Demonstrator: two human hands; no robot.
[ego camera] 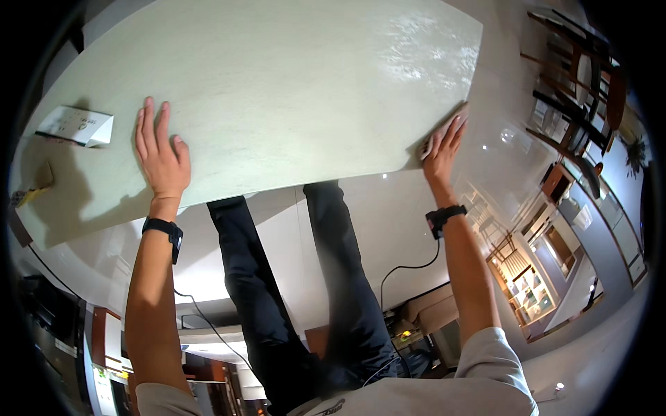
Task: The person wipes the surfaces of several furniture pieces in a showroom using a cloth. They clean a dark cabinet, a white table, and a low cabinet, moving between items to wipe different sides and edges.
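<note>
My left hand rests palm down on the pale table top, near its front edge, with the fingers spread and nothing held. At the table's right edge, my right hand lies over a folded cloth and presses it to the surface by the front right corner. Part of the cloth is hidden under the palm and fingers. A whitish, wet-looking patch catches the light at the far right of the table top.
A white folded card sign bearing writing stands left of my left hand. Beyond it, a small yellow object sits near the left end. Dark wooden chairs stand off to the right. Black cables hang from both wrist bands.
</note>
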